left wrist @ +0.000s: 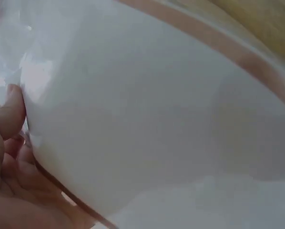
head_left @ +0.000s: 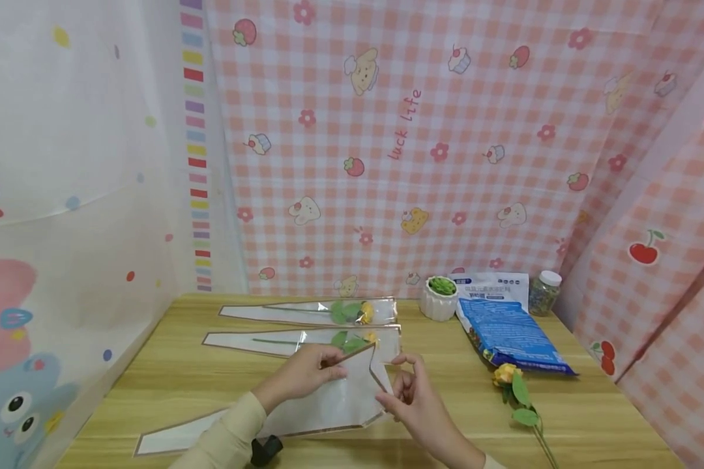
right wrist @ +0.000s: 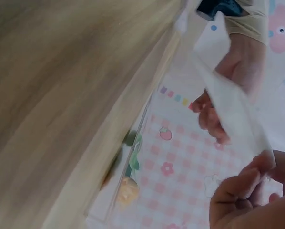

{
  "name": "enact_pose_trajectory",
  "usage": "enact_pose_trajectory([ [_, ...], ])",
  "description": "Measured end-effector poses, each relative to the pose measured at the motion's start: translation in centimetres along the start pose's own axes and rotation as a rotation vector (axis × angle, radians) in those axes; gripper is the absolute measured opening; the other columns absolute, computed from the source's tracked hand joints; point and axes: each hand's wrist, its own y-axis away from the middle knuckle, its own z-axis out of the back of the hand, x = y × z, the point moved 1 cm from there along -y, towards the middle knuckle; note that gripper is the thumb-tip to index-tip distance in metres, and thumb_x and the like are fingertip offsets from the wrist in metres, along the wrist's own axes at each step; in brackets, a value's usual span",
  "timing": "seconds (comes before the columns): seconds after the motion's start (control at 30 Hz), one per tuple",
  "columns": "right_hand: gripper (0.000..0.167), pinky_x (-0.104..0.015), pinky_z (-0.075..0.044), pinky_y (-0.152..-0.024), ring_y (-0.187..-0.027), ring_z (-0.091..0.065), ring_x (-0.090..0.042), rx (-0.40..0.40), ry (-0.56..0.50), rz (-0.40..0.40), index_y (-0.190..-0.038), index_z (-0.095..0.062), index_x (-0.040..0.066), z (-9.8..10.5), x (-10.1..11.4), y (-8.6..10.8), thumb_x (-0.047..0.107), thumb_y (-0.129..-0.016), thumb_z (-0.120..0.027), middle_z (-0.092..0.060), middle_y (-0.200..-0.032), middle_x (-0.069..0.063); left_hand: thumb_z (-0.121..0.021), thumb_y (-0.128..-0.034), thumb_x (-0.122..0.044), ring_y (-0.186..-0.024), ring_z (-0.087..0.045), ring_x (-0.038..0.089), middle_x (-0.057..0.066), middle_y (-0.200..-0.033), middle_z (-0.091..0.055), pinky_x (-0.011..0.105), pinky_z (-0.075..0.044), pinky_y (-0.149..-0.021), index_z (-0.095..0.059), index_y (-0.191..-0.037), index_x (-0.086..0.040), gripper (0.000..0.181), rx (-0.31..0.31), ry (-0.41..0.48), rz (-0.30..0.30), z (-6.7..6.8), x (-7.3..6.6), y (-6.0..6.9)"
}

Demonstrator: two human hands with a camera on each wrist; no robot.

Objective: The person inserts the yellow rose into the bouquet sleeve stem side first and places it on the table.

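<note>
A white flower wrapping sleeve (head_left: 328, 407) with a brown border is held between both hands above the table, its wide end to the right. My left hand (head_left: 305, 374) pinches its upper edge, thumb on the near face. At the wide end, my right hand (head_left: 419, 400) pinches the edge between thumb and fingers. The sleeve's white face (left wrist: 133, 119) fills most of the left wrist view. In the right wrist view the sleeve (right wrist: 238, 114) appears nearly edge-on. Behind it lie two similar sleeves, each with a yellow rose (head_left: 366, 312) inside; the nearer rose (head_left: 371, 337) is partly covered.
A loose yellow rose (head_left: 507, 374) lies at the right. Behind it are a blue bag (head_left: 510, 332), a white packet (head_left: 504, 286), a white pot of green pieces (head_left: 438, 303) and a lidded jar (head_left: 544, 296). Printed curtains border the wooden table (head_left: 457, 365).
</note>
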Motion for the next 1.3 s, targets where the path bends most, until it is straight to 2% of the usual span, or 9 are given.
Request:
enact_pose_trajectory([
  [0.23,0.034,-0.024,-0.045,-0.041,-0.050,-0.047,-0.001,-0.004,0.187,0.135,-0.128,-0.057,0.009,0.0,-0.3,0.0,0.011,-0.096,-0.069,-0.050,-0.069,0.003,-0.068,-0.0975,-0.025,-0.073,-0.052,0.007,-0.010,-0.080,-0.061,0.026,-0.046,-0.067,-0.071,-0.092,-0.014,0.012,0.033,0.012,-0.014,0.3,-0.4,0.0],
  [0.37,0.018,-0.025,-0.050,-0.050,-0.061,-0.053,-0.001,0.102,0.150,0.126,-0.118,-0.066,0.005,0.3,-0.4,-0.1,0.011,-0.102,-0.060,-0.061,-0.079,-0.004,-0.068,-0.0973,-0.024,-0.074,-0.051,0.006,-0.010,-0.080,-0.059,0.025,-0.045,-0.067,-0.070,-0.092,-0.015,0.011,0.061,0.022,-0.017,0.2,-0.5,0.1],
  [0.5,0.040,-0.027,-0.055,-0.078,-0.095,-0.061,-0.005,0.299,-0.054,-0.019,-0.115,-0.065,-0.008,1.2,-0.8,-0.5,0.022,-0.111,-0.039,-0.065,-0.117,-0.020,-0.069,-0.0967,-0.023,-0.069,-0.045,0.003,-0.011,-0.074,-0.052,0.022,-0.039,-0.062,-0.065,-0.086,-0.015,0.014,0.100,0.020,-0.025,0.1,-0.5,0.2],
  [0.6,0.047,-0.028,-0.051,-0.088,-0.109,-0.059,-0.010,0.347,-0.191,-0.174,-0.120,-0.062,-0.012,1.7,-1.2,-0.6,0.028,-0.111,-0.039,-0.060,-0.131,-0.017,-0.068,-0.0971,-0.023,-0.067,-0.042,0.003,-0.011,-0.071,-0.047,0.021,-0.035,-0.060,-0.061,-0.083,-0.015,0.017,0.135,0.019,-0.032,0.1,-0.5,0.4],
  [0.73,0.037,-0.026,-0.053,-0.080,-0.097,-0.062,-0.014,0.299,-0.211,-0.276,-0.126,-0.061,-0.009,1.5,-1.6,-0.7,0.017,-0.099,-0.065,-0.067,-0.115,-0.008,-0.067,-0.0982,-0.024,-0.065,-0.043,0.003,-0.009,-0.070,-0.048,0.020,-0.036,-0.059,-0.062,-0.084,-0.015,0.017,0.165,0.016,-0.039,0.0,-0.5,0.5],
  [0.87,0.062,-0.028,-0.057,-0.078,-0.095,-0.067,-0.020,0.284,-0.247,-0.296,-0.142,-0.048,-0.009,1.0,-1.8,-0.8,0.002,-0.088,-0.075,-0.069,-0.110,-0.018,-0.066,-0.0987,-0.030,-0.081,-0.056,0.006,-0.005,-0.093,-0.062,0.024,-0.049,-0.071,-0.065,-0.111,-0.015,0.019,0.134,-0.062,-0.058,0.0,-0.7,0.7],
  [1.07,0.072,-0.033,-0.058,-0.081,-0.103,-0.066,-0.027,0.261,-0.181,-0.304,-0.148,-0.042,-0.008,0.9,-1.8,-1.0,0.004,-0.087,-0.079,-0.065,-0.120,-0.021,-0.077,-0.0792,-0.051,-0.138,-0.039,0.025,0.005,-0.153,-0.037,0.055,-0.042,-0.104,-0.039,-0.153,-0.028,0.086,0.003,-0.451,-0.340,-0.9,-3.5,1.4],
  [1.17,0.068,-0.032,-0.055,-0.080,-0.103,-0.062,-0.027,0.242,-0.043,-0.256,-0.144,-0.048,-0.004,1.0,-1.6,-0.9,0.009,-0.085,-0.081,-0.063,-0.124,-0.020,-0.079,-0.0639,-0.063,-0.142,-0.031,0.026,0.004,-0.156,-0.031,0.058,-0.040,-0.100,-0.041,-0.152,-0.032,0.101,-0.001,-0.592,-0.494,-2.0,-4.7,1.4],
  [1.3,0.064,-0.027,-0.050,-0.076,-0.099,-0.059,-0.023,0.222,0.110,-0.179,-0.138,-0.054,-0.003,0.7,-1.2,-0.6,0.015,-0.084,-0.083,-0.061,-0.129,-0.019,-0.077,-0.0536,-0.071,-0.143,-0.028,0.026,0.001,-0.158,-0.029,0.060,-0.042,-0.100,-0.054,-0.137,-0.033,0.095,0.044,-0.683,-0.523,-3.4,-5.0,1.2],
])
